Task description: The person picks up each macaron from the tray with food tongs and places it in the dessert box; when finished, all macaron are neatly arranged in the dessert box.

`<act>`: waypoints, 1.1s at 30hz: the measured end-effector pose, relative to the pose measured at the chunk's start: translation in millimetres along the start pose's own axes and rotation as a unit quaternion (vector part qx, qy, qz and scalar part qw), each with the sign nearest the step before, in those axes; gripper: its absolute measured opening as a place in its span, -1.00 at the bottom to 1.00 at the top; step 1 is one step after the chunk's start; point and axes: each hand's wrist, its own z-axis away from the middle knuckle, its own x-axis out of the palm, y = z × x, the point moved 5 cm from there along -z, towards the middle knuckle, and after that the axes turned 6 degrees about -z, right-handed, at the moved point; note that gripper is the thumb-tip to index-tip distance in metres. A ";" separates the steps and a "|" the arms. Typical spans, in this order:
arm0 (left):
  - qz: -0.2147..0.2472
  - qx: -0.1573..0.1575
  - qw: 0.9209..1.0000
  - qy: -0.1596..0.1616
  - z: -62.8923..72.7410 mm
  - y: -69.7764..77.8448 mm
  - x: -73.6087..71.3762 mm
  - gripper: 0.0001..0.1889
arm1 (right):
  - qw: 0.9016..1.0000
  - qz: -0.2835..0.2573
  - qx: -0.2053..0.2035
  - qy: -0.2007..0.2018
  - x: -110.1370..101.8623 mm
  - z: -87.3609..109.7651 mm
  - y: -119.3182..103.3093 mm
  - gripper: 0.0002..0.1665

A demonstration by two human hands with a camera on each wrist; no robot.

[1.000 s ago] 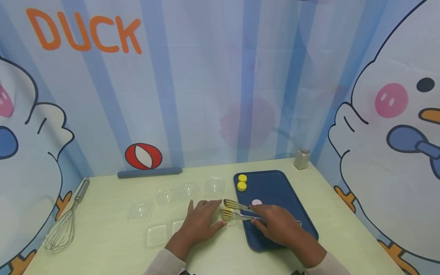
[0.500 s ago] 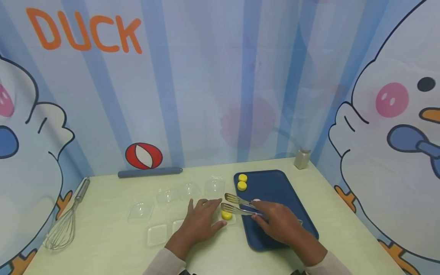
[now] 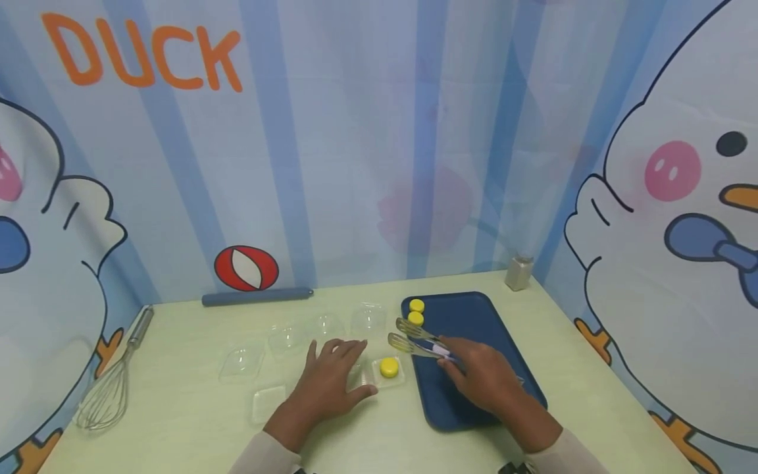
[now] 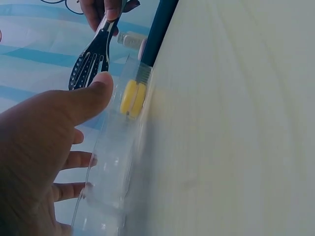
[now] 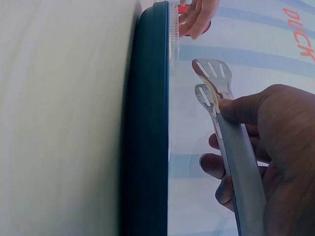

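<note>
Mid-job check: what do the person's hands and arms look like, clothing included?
The left hand and right hand are bare and ungloved. A plain pale beige fabric sleeve ends short of each hand. Small black pieces beside the sleeves are too cut off to identify.

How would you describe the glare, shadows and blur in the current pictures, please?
Head view: fairly even light, small glints on the clear, domed plastic lids; left wrist view: a soft grey shadow on the pale, flat tabletop beside the clear plastic containers; right wrist view: the tabletop looks soft, darkening beside the dark blue tray, while the long silver metal tongs look crisper.
</note>
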 end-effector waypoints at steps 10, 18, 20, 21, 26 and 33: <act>-0.017 0.009 1.000 0.018 18.4 -18.1 -8.0 -0.17 | 0.999 -0.008 -0.006 0.044 -0.3 -3.6 8.8 -0.47; -0.012 -0.005 1.000 0.012 26.1 -29.3 -8.3 -0.16 | 0.998 -0.003 0.040 0.048 -1.4 -12.8 16.5 -0.47; -0.011 -0.005 1.000 0.015 27.6 -30.9 -8.6 -0.17 | 0.998 -0.005 0.052 0.043 0.7 -16.4 17.8 -0.48; -0.009 -0.004 1.000 0.016 28.2 -31.6 -8.6 -0.18 | 0.997 -0.006 0.058 0.041 1.7 -18.0 18.4 -0.49; -0.011 0.000 1.000 0.020 29.6 -33.5 -7.5 -0.20 | 0.995 -0.002 0.099 0.024 9.4 -25.0 24.0 -0.50; -0.007 0.003 1.000 0.023 27.7 -32.7 -6.5 -0.22 | 0.992 -0.009 0.123 0.015 14.6 -31.2 31.6 -0.48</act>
